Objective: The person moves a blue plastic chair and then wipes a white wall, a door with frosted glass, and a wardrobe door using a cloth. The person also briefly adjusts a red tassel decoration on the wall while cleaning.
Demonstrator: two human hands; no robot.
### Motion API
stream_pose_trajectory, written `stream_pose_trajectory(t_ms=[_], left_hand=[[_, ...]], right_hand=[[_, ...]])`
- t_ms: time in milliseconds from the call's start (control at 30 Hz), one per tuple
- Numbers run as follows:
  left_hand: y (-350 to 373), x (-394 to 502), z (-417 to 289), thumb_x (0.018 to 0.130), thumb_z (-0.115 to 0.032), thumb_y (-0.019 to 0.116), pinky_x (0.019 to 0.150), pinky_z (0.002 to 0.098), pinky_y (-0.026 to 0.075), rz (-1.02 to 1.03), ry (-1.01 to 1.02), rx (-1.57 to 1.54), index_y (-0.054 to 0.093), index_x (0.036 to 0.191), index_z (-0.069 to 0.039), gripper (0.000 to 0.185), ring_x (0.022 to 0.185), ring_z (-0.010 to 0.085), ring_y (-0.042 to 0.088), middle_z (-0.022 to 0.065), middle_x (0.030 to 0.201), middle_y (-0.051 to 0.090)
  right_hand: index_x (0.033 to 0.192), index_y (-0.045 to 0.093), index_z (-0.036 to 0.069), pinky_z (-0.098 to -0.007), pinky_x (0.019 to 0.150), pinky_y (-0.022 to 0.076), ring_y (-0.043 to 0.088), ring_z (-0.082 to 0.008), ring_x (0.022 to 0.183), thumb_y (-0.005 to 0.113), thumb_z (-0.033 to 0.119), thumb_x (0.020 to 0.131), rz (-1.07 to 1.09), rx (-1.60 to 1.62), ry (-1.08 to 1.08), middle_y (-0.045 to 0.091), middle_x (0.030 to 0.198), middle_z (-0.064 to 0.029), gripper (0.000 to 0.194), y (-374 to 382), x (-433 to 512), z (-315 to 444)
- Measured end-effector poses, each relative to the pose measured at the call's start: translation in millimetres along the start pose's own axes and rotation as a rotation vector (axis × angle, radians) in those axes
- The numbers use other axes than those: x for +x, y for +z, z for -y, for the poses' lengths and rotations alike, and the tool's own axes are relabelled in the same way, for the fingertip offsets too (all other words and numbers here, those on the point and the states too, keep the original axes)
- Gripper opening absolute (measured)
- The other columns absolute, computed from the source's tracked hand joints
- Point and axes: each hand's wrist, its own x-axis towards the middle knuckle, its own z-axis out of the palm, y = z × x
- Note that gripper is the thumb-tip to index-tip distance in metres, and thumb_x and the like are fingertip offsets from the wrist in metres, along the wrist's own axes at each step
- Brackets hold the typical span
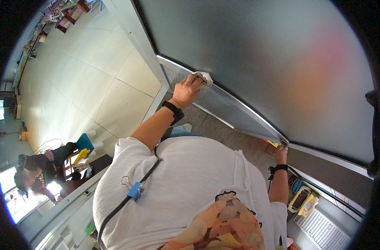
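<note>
My left hand (186,90) is closed around a crumpled pale cloth (205,79), which it presses on the metal rail of a door at the lower edge of its frosted glass panel (240,56). Farther right along the same door, my right hand (282,152) grips the metal handle (284,144) at the door's edge; its fingers are small and partly hidden. Below the rail is a lower door panel (221,104) with a louvred part near my left hand.
Tiled floor (93,68) stretches beyond the door frame (140,37). A person (43,172) sits at the lower left, near a blue stool (84,145). A white radiator-like slatted panel (322,229) and a yellow-rimmed object (308,204) lie at the lower right.
</note>
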Motion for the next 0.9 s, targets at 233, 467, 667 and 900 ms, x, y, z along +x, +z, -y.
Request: stream_pose_trajectory(t_ms=[233,467,667,900], left_hand=[[-23.5,6.4,98.9,0.079,-0.018,0.07,0.075,0.0409,0.055,-0.177,-0.188,0.053,0.061,0.121,-0.016,0.043,0.098,0.0317,0.064,0.0087,0.122,0.06],[-44.1,15.5,95.1,0.076,-0.015,0.071,0.082,0.041,0.054,-0.114,-0.264,0.234,0.062,0.116,-0.017,0.042,0.107,0.0298,0.059,0.0063,0.119,0.059],[-26.0,23.1,32.5,0.074,-0.01,0.067,0.082,0.0437,0.053,0.033,0.165,0.24,0.064,0.104,-0.014,0.031,0.107,0.029,0.057,0.0052,0.114,0.058],[4.9,33.5,-39.3,0.08,-0.014,0.062,0.088,0.0403,0.049,0.174,0.604,0.168,0.065,0.105,-0.017,0.025,0.111,0.0252,0.054,0.0043,0.118,0.056]], right_hand=[[0.141,0.028,-0.01,-0.0464,0.108,0.0341,0.037,-0.0464,0.131,0.049,0.044,0.096,0.145,0.041,-0.01,0.038,0.14,-0.0354,0.073,3.1,9.4,-13.1],[0.14,0.035,-0.003,-0.0501,0.099,0.0416,0.047,-0.0477,0.122,0.05,0.039,0.096,0.021,0.061,0.068,0.047,0.134,-0.0319,0.063,10.4,1.3,-9.6],[0.134,0.037,-0.009,-0.0496,0.096,0.0436,0.048,-0.0513,0.117,0.049,0.041,0.095,-0.057,-0.009,-0.003,0.047,0.13,-0.035,0.064,5.9,-6.7,2.7],[0.134,0.037,-0.002,-0.0499,0.093,0.0453,0.051,-0.0485,0.115,0.051,0.044,0.094,0.003,0.039,0.051,0.046,0.133,-0.0308,0.062,-4.6,-21.6,16.3]])
